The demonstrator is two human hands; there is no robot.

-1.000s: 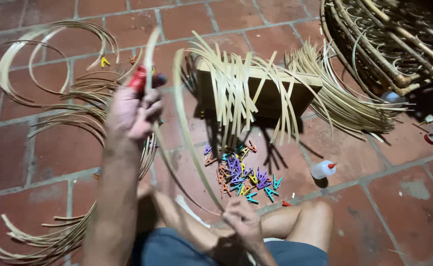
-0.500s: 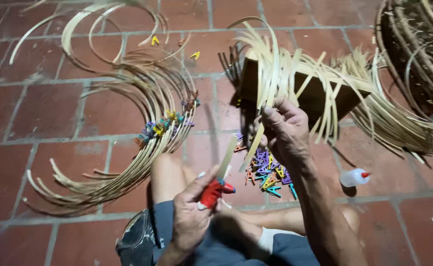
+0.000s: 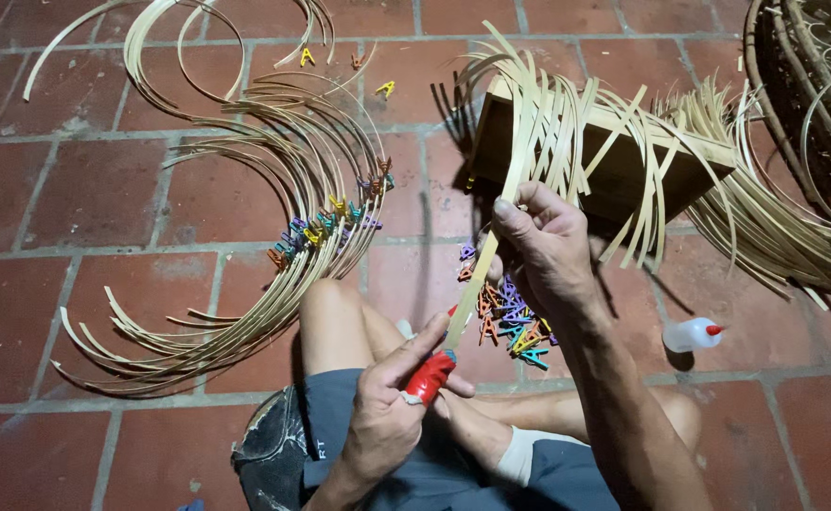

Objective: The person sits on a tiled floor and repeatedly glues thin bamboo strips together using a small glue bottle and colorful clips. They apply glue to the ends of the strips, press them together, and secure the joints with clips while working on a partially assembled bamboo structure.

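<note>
Bamboo strip (image 3: 491,255): pale, thin, flat; runs diagonally from lower centre up to the right, upper part pinched w/ right-hand fingers (image 3: 519,213). Red-handled knife (image 3: 431,376): gripped in left hand (image 3: 387,416), touching strip's lower end, above the lap.

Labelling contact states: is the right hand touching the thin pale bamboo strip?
Touching. In the head view the right hand pinches the thin pale bamboo strip between thumb and fingers, with no gap showing.
</note>
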